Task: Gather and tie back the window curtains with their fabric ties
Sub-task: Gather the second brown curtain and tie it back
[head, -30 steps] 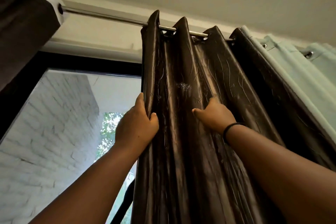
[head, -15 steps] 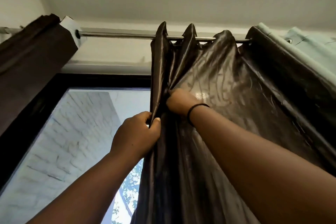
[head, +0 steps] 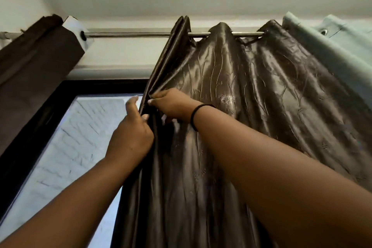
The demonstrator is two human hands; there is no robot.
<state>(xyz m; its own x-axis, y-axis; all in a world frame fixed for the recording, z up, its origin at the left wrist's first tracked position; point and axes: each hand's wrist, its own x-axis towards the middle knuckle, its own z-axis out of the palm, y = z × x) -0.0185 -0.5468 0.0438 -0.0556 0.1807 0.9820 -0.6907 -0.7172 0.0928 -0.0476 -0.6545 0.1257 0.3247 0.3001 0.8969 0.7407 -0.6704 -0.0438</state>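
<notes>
Folds of the glossy dark-brown satin curtain (head: 231, 90) have been drawn leftward by the right hand (head: 173, 104), fingers pinching its edge; the left hand (head: 130, 137) is held just below, pinching too.

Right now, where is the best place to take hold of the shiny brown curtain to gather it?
Probably its window-side edge, from the window side: the folds already bunch there, where the right hand pinches them and the left hand holds just below.

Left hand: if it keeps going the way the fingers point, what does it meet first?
The left hand points up along the brown satin curtain edge; probably nothing but that fold until the curtain rod, though depth is unclear.
</notes>
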